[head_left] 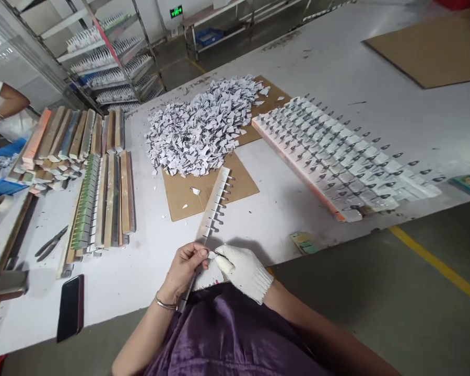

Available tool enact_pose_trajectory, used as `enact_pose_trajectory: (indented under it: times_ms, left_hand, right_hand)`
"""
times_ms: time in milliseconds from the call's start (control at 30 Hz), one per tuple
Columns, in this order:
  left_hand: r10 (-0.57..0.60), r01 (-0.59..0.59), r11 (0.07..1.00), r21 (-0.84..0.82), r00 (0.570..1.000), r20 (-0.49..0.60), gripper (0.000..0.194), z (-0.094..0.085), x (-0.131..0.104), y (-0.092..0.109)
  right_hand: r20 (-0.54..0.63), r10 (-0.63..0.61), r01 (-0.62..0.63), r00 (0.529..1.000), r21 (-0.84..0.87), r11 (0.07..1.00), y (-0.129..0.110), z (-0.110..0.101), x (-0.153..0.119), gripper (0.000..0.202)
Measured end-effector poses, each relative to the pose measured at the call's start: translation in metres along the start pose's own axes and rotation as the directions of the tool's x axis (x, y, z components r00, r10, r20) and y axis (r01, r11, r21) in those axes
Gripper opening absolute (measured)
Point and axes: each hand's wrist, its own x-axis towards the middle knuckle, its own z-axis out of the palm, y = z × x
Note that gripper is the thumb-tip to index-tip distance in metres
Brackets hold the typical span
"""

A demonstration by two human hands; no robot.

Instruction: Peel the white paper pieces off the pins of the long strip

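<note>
My bare left hand point(188, 265) and gloved right hand point(243, 267) pinch one small white piece point(212, 255) between them beside the pin-lined strip point(211, 206), probably to steady it

The left hand point(185, 267) pinches a white piece point(212, 255) — gloved right hand point(243, 269) close beside.

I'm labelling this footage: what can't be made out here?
In the head view:
Small white piece: its shape, mostly covered by the bare left hand and gloved right hand.
Pronged strip: a stretch behind the left hand.
Co-worker: mostly cut off by the left edge.
Green exit sign: exact symbols too small.
</note>
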Motion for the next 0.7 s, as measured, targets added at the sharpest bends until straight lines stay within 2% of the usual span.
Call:
enact_pose_trajectory:
  times_ms: [33, 100, 200, 267, 333, 400, 467, 567, 700]
  left_hand:
    - [0.019, -0.019, 1.0, -0.019, 1.0, 0.011, 0.035, 0.001, 0.0, -0.003]
    - [0.105, -0.104, 0.994, 0.038, 0.993, -0.046, 0.032, 0.006, 0.0, -0.01]
    - [0.287, -0.224, 0.921, 0.319, 0.944, -0.165, 0.027, 0.016, 0.0, -0.018]
    - [0.414, -0.265, 0.788, 0.556, 0.896, -0.161, 0.024, 0.016, 0.003, -0.02]
    - [0.528, -0.27, 0.603, 0.751, 0.841, -0.121, 0.025, 0.009, 0.01, -0.019]
    - [0.572, -0.243, 0.45, 0.859, 0.817, -0.068, 0.048, -0.001, 0.02, -0.018]
    - [0.526, -0.22, 0.38, 0.899, 0.85, -0.014, 0.061, -0.012, 0.028, -0.017]
    - [0.419, -0.183, 0.375, 0.909, 0.908, 0.01, 0.045, -0.02, 0.036, -0.019]
    - [0.397, -0.148, 0.351, 0.925, 0.918, -0.004, 0.037, -0.023, 0.036, -0.019]
  right_hand:
    - [-0.003, -0.012, 0.012, 1.0, 0.019, 1.0, 0.0, 0.0, -0.001, 0.024]
    - [-0.018, -0.007, 0.008, 1.0, 0.024, 1.0, -0.003, 0.0, -0.001, 0.027]
    - [0.007, 0.055, -0.055, 0.998, -0.035, 0.998, -0.005, 0.0, 0.002, 0.03]
    - [0.052, 0.102, -0.094, 0.993, -0.125, 0.988, -0.003, 0.0, 0.007, 0.029]
    - [0.071, 0.151, -0.128, 0.986, -0.254, 0.959, 0.002, 0.001, 0.015, 0.028]
    - [0.051, 0.185, -0.152, 0.981, -0.382, 0.912, 0.008, 0.006, 0.023, 0.027]
    - [0.023, 0.178, -0.147, 0.984, -0.465, 0.873, 0.013, 0.015, 0.031, 0.026]
    - [-0.013, 0.119, -0.108, 0.993, -0.523, 0.845, 0.017, 0.031, 0.037, 0.024]
    - [-0.056, 0.074, -0.093, 0.996, -0.534, 0.84, 0.019, 0.043, 0.039, 0.024]
